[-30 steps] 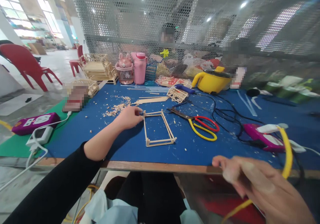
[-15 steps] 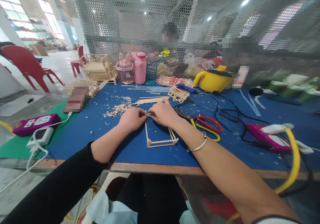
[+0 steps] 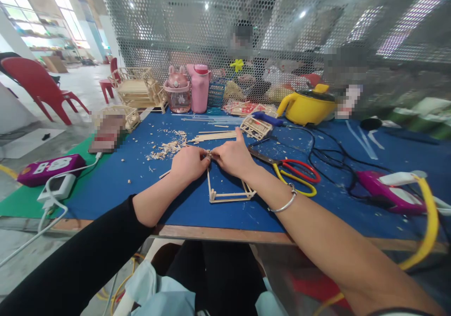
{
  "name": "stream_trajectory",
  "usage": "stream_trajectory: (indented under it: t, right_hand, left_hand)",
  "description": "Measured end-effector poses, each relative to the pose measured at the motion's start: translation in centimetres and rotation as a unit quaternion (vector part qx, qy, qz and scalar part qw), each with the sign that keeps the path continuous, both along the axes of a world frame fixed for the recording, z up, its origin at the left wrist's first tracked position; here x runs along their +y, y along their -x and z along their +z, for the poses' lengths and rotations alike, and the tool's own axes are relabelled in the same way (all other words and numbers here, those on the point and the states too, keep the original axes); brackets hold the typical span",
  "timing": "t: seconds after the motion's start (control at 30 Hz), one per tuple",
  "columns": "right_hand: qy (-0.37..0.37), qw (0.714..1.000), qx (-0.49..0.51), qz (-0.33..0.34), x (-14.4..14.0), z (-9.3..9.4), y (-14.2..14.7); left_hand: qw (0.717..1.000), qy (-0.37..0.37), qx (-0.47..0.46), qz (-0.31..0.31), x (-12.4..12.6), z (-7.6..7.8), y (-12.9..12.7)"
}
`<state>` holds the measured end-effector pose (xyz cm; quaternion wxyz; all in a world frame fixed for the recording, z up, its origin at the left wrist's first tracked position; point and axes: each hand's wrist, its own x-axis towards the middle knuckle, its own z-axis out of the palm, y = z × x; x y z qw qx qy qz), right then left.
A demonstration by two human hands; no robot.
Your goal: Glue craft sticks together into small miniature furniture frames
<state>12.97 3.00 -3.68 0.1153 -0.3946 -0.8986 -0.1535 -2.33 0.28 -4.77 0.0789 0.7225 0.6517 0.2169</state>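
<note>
A small rectangular frame of thin wooden sticks [image 3: 230, 199] lies on the blue table mat. At its far left corner, the fingertips of my left hand [image 3: 190, 163] and my right hand [image 3: 234, 158] meet in a pinch, hiding the joint. A thin wooden stick [image 3: 164, 174] pokes out to the left from under my left hand and appears to be in its grip. One digit of my right hand points up while the others stay closed on the corner. Loose sticks [image 3: 214, 137] lie just beyond my hands.
Scissors [image 3: 278, 163] lie right of my right hand, near a blue glue gun [image 3: 266, 117] and black cables. Wood scraps [image 3: 171, 147] are scattered at left. Behind stand a pink bottle [image 3: 199, 90], a yellow pot [image 3: 306, 106] and a stick model [image 3: 139, 90]. A person is beyond the mesh.
The stick that lay across between both hands now sticks out left of my left hand. My fingertips have closed together at the corner, and a right digit has lifted. The view has shifted slightly.
</note>
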Motion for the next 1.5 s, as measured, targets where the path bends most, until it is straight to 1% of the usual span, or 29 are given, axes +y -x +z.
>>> stream_trajectory:
  t: [0.17,0.23,0.3,0.33,0.4,0.47,0.5,0.53,0.57,0.6,0.67,0.73,0.8,0.87,0.93,1.0,1.03,1.07,1.13,1.2,1.23,1.3,1.37,1.43,1.5]
  right_hand:
    - [0.004,1.000,-0.004,-0.010,-0.1,-0.1,0.3]
    - [0.006,1.000,-0.003,-0.010,-0.3,0.3,0.3]
    - [0.009,1.000,0.019,0.007,-0.4,1.1,-0.2]
    - [0.010,0.999,0.047,0.018,-0.4,1.6,-0.7]
    - [0.007,0.989,0.143,0.026,-0.3,2.8,-2.4]
    - [-0.008,0.963,0.270,-0.016,0.1,3.6,-4.6]
    - [-0.015,0.947,0.317,-0.050,0.5,3.7,-5.6]
    - [-0.007,0.937,0.340,-0.084,0.8,3.7,-6.5]
    - [0.018,0.933,0.343,-0.112,1.2,3.5,-7.2]
    - [0.064,0.931,0.335,-0.132,1.6,3.2,-7.6]
    - [0.189,0.922,0.303,-0.148,2.2,2.4,-7.8]
    - [0.298,0.900,0.277,-0.155,2.4,1.7,-7.3]
    - [0.357,0.882,0.257,-0.168,2.3,1.2,-6.6]
    - [0.388,0.873,0.240,-0.175,2.1,0.9,-6.1]
    - [0.397,0.874,0.224,-0.167,2.0,0.8,-5.9]
    - [0.387,0.884,0.210,-0.156,1.9,0.7,-5.8]
    - [0.379,0.889,0.205,-0.153,2.0,0.6,-5.8]
    - [0.372,0.894,0.201,-0.151,2.0,0.6,-5.8]
    - [0.359,0.901,0.194,-0.148,2.0,0.6,-5.9]
    - [0.351,0.907,0.185,-0.144,2.0,0.6,-5.8]
    - [0.347,0.909,0.182,-0.142,2.0,0.6,-5.8]
    - [0.337,0.914,0.176,-0.141,1.9,0.6,-5.8]
    - [0.324,0.921,0.167,-0.141,1.9,0.6,-5.7]
    - [0.315,0.927,0.153,-0.137,1.9,0.6,-5.7]
    - [0.311,0.930,0.145,-0.133,1.9,0.6,-5.7]
  left_hand:
    - [1.000,0.003,0.021,0.006,0.0,0.1,-0.1]
    - [1.000,0.002,0.029,0.008,-0.1,0.1,-0.2]
    - [1.000,0.005,0.028,0.007,-0.1,0.2,-0.1]
    - [1.000,0.009,0.025,0.005,0.0,0.2,-0.1]
    - [1.000,0.014,0.017,0.000,0.0,0.2,0.0]
    - [1.000,0.014,0.007,-0.009,0.1,0.1,0.1]
    - [1.000,0.011,0.001,-0.014,0.2,0.1,0.2]
    - [1.000,0.007,-0.004,-0.018,0.2,0.0,0.2]
    - [1.000,0.003,-0.008,-0.021,0.2,0.0,0.3]
    - [1.000,-0.001,-0.011,-0.021,0.3,-0.1,0.3]
    - [1.000,-0.008,-0.009,-0.019,0.3,-0.2,0.3]
    - [1.000,-0.012,-0.006,-0.015,0.4,-0.2,0.2]
    - [1.000,-0.015,-0.004,-0.010,0.4,-0.2,0.0]
    - [1.000,-0.014,0.001,-0.004,0.4,-0.2,-0.1]
    - [1.000,-0.006,0.007,-0.003,0.4,-0.3,0.0]
    - [1.000,-0.003,0.006,-0.005,0.3,-0.4,0.1]
    - [1.000,-0.015,0.004,-0.004,0.3,-0.4,0.1]
    - [0.999,-0.039,0.005,-0.001,0.3,-0.3,0.1]
    - [0.993,-0.117,0.020,-0.004,0.3,0.2,-0.2]
    - [0.980,-0.184,0.060,-0.038,0.5,0.8,-0.9]
    - [0.973,-0.200,0.087,-0.072,0.7,1.1,-1.4]
    - [0.957,-0.203,0.141,-0.149,1.1,1.4,-2.5]
    - [0.943,-0.194,0.177,-0.203,1.6,1.3,-3.4]
    - [0.940,-0.189,0.186,-0.215,1.9,0.9,-4.0]
    - [0.944,-0.184,0.184,-0.205,2.2,0.5,-4.1]
